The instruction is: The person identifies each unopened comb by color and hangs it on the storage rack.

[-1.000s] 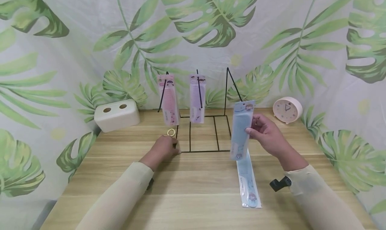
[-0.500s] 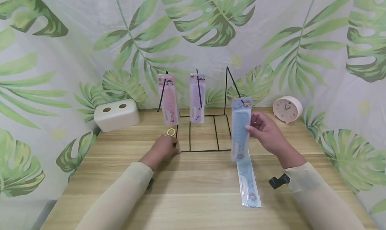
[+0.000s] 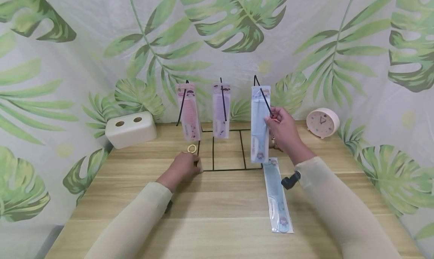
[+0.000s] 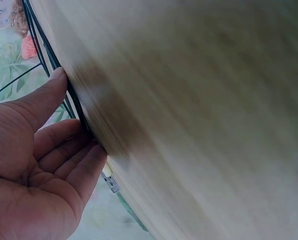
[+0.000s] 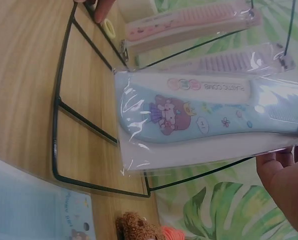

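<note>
So the right hand (image 3: pixel 283 129) pinches the blue comb pack (image 3: pixel 260 124) upright at the right hook (image 3: pixel 262 91); left hand (image 3: pixel 183 167), fingers relaxed, steadies the rack (image 3: pixel 223 170).

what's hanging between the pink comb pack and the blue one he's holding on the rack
In the head view, a purple comb pack hangs on the middle hook, between the pink comb pack and the blue comb pack the right hand holds.

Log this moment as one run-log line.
right hand: holds blue comb pack on rack hook | left hand: steadies rack base
</note>
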